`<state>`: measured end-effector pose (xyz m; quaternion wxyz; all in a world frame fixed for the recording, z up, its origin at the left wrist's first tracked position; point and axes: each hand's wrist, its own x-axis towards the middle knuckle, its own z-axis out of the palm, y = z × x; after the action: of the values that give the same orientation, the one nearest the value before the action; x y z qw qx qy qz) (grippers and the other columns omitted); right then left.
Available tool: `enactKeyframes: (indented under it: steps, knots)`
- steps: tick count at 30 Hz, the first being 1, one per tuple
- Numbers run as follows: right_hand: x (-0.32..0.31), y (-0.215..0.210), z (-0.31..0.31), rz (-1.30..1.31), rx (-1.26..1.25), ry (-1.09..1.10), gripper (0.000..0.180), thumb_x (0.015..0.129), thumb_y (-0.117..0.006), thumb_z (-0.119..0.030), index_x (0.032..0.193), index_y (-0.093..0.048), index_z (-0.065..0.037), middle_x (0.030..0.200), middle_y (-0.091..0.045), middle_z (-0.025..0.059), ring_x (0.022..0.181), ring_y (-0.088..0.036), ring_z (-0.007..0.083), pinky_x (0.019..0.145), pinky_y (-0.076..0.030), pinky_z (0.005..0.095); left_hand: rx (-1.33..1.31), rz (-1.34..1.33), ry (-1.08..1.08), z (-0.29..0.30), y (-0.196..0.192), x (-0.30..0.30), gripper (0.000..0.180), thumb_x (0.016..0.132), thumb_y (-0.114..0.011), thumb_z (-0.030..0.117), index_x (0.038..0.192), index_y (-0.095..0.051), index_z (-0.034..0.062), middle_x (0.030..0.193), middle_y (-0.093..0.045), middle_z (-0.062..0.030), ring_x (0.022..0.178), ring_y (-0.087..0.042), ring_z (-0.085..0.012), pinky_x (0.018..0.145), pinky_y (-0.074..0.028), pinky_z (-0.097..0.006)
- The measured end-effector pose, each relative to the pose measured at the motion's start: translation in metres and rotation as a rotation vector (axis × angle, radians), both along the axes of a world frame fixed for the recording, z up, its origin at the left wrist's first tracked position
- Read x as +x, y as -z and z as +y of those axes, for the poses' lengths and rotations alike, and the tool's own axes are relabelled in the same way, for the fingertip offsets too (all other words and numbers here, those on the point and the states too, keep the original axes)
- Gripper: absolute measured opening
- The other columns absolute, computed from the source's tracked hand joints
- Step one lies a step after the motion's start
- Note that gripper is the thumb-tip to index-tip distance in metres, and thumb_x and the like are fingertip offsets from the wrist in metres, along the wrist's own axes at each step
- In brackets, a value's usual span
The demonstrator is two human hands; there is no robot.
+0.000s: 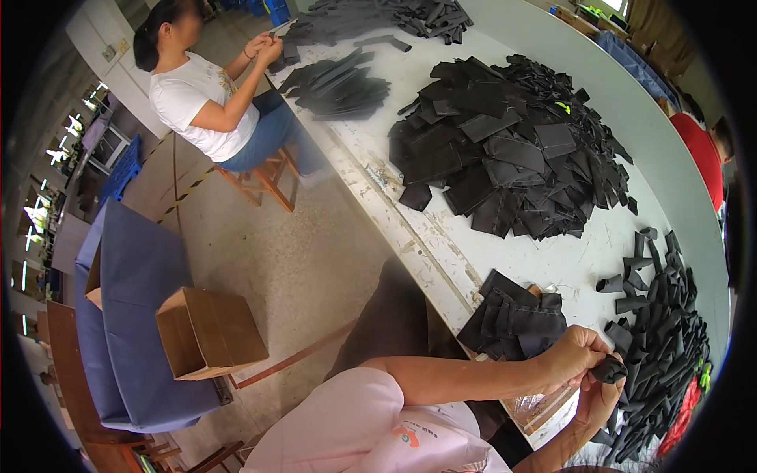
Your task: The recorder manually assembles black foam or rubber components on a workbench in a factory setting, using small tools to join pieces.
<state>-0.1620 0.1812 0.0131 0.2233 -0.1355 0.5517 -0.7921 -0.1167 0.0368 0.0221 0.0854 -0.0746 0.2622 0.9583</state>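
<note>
Fingers (591,340) gripping a small black piece (608,369), dark heap (512,150) on white table (579,266), seated co-worker (189,88)

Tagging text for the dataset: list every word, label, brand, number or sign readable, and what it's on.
Nothing reads reliably.
Camera wearer's pale pink shirt: a small line of lettering beside an orange emblem; too small to read.
Held black piece: no lettering visible.
Large black pile: none readable.
Open cardboard box: none readable on the sides in view.
</note>
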Motion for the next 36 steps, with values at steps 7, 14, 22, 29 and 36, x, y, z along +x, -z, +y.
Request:
enactKeyframes:
  steps: [7, 14, 22, 29, 36]
  knots:
    - [-0.007, 0.009, 0.018, -0.066, 0.024, 0.061, 0.053, 0.073, -0.064, -0.024, 0.116, -0.044, -0.002, 0.109, -0.051, 0.0082, 0.097, -0.052, 0.0187, 0.081, -0.044, 0.0265, 0.831, 0.068, 0.356, -0.004, 0.007, -0.006, 0.006, 0.082, -0.05, 0.005, 0.088, -0.049, 0.0037, 0.065, -0.05, 0.001, 0.034, -0.03, 0.0017, 0.029, -0.018, -0.013]
    - [0.012, 0.015, -0.003, -0.051, -0.059, 0.114, 0.036, 0.071, -0.066, -0.026, 0.088, -0.046, -0.002, 0.08, -0.05, 0.0035, 0.067, -0.052, 0.0106, 0.047, -0.042, 0.0168, 0.423, 0.052, 0.249, -0.003, 0.022, -0.003, 0.011, 0.08, -0.053, 0.006, 0.089, -0.047, 0.0051, 0.064, -0.049, 0.0001, 0.033, -0.03, 0.0013, 0.028, -0.018, -0.014]
    - [0.008, -0.01, -0.012, 0.003, -0.012, 0.144, 0.038, 0.067, -0.068, -0.017, 0.095, -0.05, 0.002, 0.075, -0.052, 0.0025, 0.055, -0.049, 0.0072, 0.044, -0.038, 0.0146, 0.89, 0.007, 0.217, 0.004, 0.02, -0.006, 0.014, 0.082, -0.048, 0.002, 0.095, -0.047, 0.0061, 0.08, -0.057, -0.0038, 0.034, -0.03, -0.0003, 0.03, -0.021, -0.015]
    - [0.005, -0.001, -0.014, -0.122, 0.036, 0.117, 0.019, 0.063, -0.061, -0.009, 0.072, -0.047, 0.0, 0.071, -0.05, 0.006, 0.05, -0.046, 0.0099, 0.042, -0.035, 0.0181, 0.63, -0.011, 0.219, -0.006, 0.032, -0.008, 0.014, 0.083, -0.049, 0.004, 0.096, -0.047, 0.0073, 0.073, -0.055, -0.0006, 0.034, -0.031, -0.0004, 0.031, -0.021, -0.014]
    - [-0.004, 0.011, -0.007, -0.005, 0.137, 0.089, 0.03, 0.075, -0.063, -0.029, 0.071, -0.05, -0.003, 0.064, -0.05, -0.0007, 0.056, -0.046, 0.0051, 0.051, -0.037, 0.0166, 0.223, 0.064, 0.158, -0.005, 0.008, 0.001, 0.018, 0.084, -0.047, 0.004, 0.102, -0.044, 0.0044, 0.069, -0.051, 0.0003, 0.035, -0.032, 0.0004, 0.031, -0.023, -0.014]
